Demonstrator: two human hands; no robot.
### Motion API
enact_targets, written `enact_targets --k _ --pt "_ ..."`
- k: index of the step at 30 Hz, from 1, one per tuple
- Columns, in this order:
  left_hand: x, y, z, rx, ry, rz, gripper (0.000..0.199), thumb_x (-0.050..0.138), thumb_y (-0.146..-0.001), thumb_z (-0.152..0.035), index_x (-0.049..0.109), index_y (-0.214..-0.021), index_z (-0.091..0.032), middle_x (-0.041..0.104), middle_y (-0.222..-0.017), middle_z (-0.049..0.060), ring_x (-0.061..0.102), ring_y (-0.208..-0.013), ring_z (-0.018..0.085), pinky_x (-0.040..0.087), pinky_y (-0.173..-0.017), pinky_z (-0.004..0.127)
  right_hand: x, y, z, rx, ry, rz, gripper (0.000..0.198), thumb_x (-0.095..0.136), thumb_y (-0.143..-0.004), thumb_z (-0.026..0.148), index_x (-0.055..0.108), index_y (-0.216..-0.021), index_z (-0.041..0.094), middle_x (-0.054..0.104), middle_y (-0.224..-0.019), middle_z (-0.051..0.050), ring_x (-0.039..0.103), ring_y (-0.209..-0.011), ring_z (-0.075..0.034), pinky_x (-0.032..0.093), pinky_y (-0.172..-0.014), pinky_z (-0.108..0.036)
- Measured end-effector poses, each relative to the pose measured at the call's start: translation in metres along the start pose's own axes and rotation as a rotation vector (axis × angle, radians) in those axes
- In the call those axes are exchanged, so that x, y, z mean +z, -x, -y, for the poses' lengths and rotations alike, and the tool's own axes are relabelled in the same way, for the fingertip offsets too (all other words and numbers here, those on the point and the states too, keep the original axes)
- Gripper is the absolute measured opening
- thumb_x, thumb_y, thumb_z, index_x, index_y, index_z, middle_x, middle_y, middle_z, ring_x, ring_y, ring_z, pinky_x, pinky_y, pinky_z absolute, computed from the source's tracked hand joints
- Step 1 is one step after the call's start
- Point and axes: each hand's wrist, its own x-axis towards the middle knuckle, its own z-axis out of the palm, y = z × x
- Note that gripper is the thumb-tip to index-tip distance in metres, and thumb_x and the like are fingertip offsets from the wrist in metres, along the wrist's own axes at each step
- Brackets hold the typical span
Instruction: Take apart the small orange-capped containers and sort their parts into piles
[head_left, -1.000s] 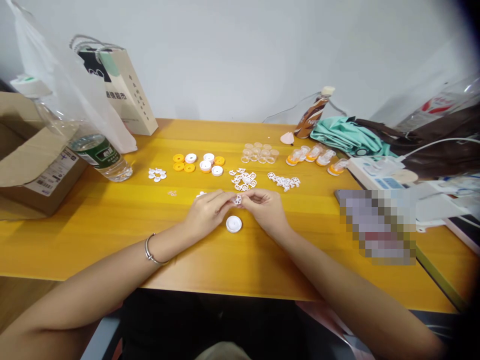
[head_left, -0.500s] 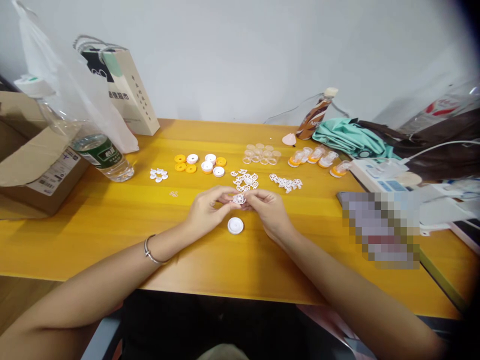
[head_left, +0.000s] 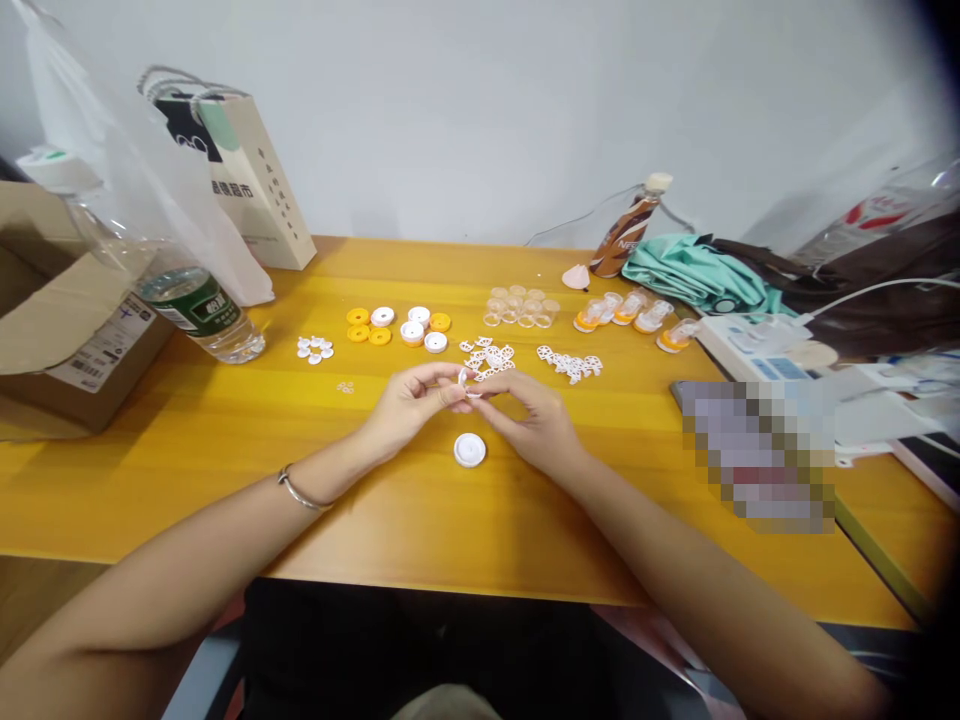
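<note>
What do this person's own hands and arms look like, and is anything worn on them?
Both the left hand and right hand are ungloved, and no sleeves show on the visible arms. The left wrist wears a thin, silver-coloured bangle; the right wrist has nothing visible on it.

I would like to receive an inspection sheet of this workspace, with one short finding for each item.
Surface: yellow-brown, wood-grained table.
Work parts: small white piece in the fingers; white disc lying nearer the person; openwork pieces, clear cups and orange and white discs grouped farther back.
Clutter: cardboard box and water bottle at left; brown drink bottle and green fabric at back right.
Hands: left hand and right hand meet, pinching the piece.
Cables: white cable above the power strip, right.
Surroundings: pale wall behind.
</note>
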Motion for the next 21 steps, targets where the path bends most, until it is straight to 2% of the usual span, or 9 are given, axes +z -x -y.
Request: enact_targets --k 3,6,9,11,13,19,21 --pt "0.000 0.000 0.000 -0.049 0.105 0.018 0.021 0.069 -0.073 -0.026 0.067 -0.091 -0.017 0.068 -0.083 0.002 0.062 -0.070 0.008 0.049 -0.069 0.020 0.000 -0.001 0.000 -0.010 0.068 0.000 0.005 0.055 -0.083 0.017 0.059 -0.083 0.019 0.063 -0.080 -0.003 0.059 -0.076 -0.013 0.049 -0.071 -0.028" --pt "0.004 0.001 -0.004 -0.178 0.234 0.008 0.016 0.070 -0.071 -0.022 0.068 -0.086 -0.016 0.068 -0.086 0.001 0.060 -0.068 0.005 0.048 -0.068 0.017 0.000 -0.002 -0.003 0.018 0.095 -0.003 0.005 0.053 -0.085 0.019 0.056 -0.081 0.019 0.060 -0.075 -0.002 0.056 -0.069 -0.012 0.049 -0.065 -0.026" --pt "0.008 0.003 -0.009 -0.245 0.261 -0.023 0.017 0.072 -0.069 -0.021 0.069 -0.084 -0.015 0.068 -0.084 0.002 0.060 -0.065 0.006 0.049 -0.069 0.019 -0.003 -0.002 -0.007 -0.111 0.162 0.043 0.009 0.048 -0.086 0.015 0.055 -0.082 0.020 0.060 -0.078 -0.004 0.056 -0.075 -0.014 0.048 -0.069 -0.029" --pt "0.010 0.004 -0.010 -0.234 0.243 -0.039 0.019 0.073 -0.067 -0.022 0.069 -0.083 -0.014 0.068 -0.085 0.003 0.061 -0.065 0.007 0.049 -0.070 0.021 -0.007 -0.002 -0.010 -0.223 0.229 0.086 0.015 0.044 -0.086 0.011 0.055 -0.083 0.020 0.061 -0.083 -0.006 0.056 -0.081 -0.016 0.048 -0.073 -0.032" --pt "0.010 0.004 -0.011 -0.212 0.213 -0.024 0.020 0.074 -0.067 -0.024 0.069 -0.084 -0.014 0.068 -0.083 0.003 0.061 -0.065 0.008 0.049 -0.069 0.022 -0.010 -0.003 -0.012 -0.267 0.247 0.115 0.018 0.041 -0.086 0.009 0.055 -0.084 0.020 0.061 -0.086 -0.006 0.055 -0.084 -0.017 0.047 -0.076 -0.034" --pt "0.009 0.006 -0.009 -0.187 0.124 0.004 0.021 0.072 -0.068 -0.027 0.068 -0.085 -0.015 0.067 -0.079 0.001 0.061 -0.066 0.009 0.048 -0.068 0.023 -0.006 -0.005 -0.015 -0.073 0.081 0.111 0.010 0.046 -0.085 0.012 0.049 -0.081 0.020 0.054 -0.074 -0.001 0.052 -0.069 -0.013 0.046 -0.065 -0.027" --pt "0.009 0.005 -0.010 -0.188 0.078 -0.012 0.022 0.073 -0.067 -0.028 0.067 -0.083 -0.014 0.066 -0.077 0.001 0.062 -0.064 0.009 0.048 -0.068 0.023 -0.006 -0.005 -0.015 -0.056 0.073 0.121 0.009 0.046 -0.085 0.013 0.050 -0.080 0.020 0.055 -0.074 -0.001 0.053 -0.069 -0.013 0.046 -0.065 -0.027"
